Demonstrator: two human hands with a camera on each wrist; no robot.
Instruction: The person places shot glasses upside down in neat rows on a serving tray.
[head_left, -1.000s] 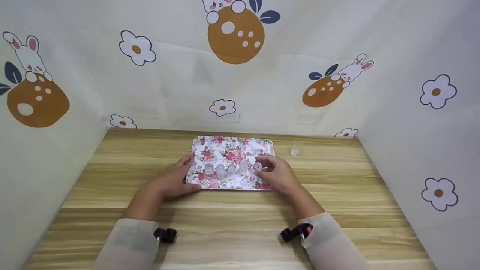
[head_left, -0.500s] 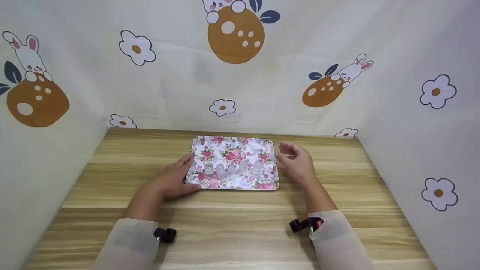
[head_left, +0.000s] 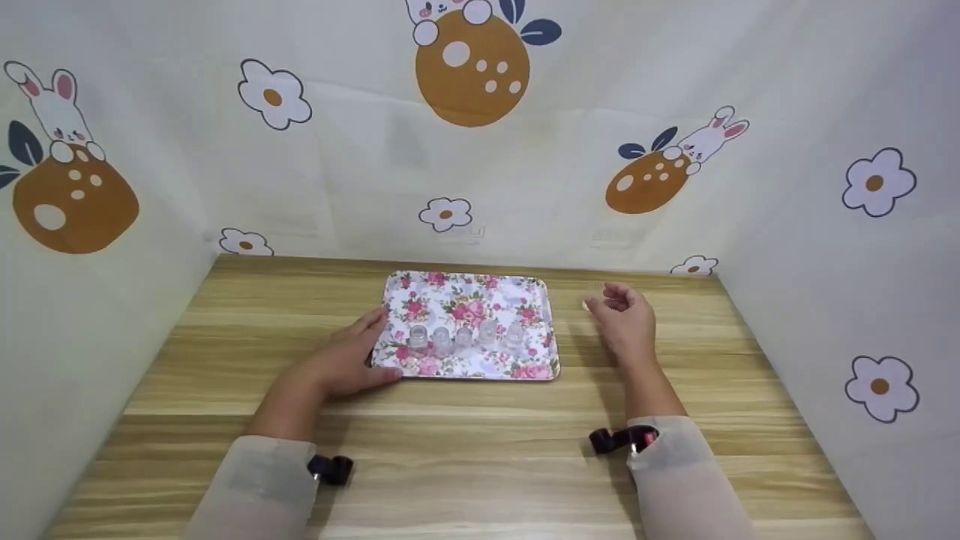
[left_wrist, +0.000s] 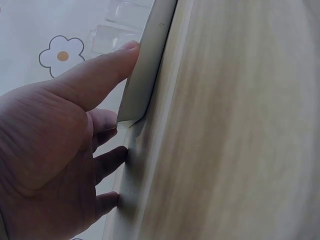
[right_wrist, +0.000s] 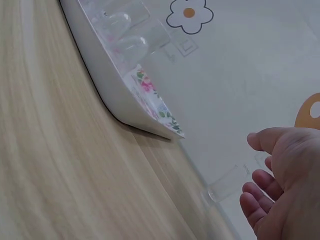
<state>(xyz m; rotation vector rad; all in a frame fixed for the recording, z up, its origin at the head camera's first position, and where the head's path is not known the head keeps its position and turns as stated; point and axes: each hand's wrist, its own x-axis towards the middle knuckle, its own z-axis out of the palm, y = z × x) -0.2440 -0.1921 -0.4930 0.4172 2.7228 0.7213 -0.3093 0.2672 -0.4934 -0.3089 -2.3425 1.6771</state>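
small clear cup (head_left: pixel 589 300) stands just beyond right hand (head_left: pixel 626 324), off tray (head_left: pixel 471 289).

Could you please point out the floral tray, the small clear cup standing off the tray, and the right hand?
floral tray (head_left: pixel 465 289): head view, bare far part of its patterned surface.
small clear cup (right_wrist: pixel 227 184): right wrist view, its side wall.
right hand (head_left: pixel 628 321): head view, back of the hand.
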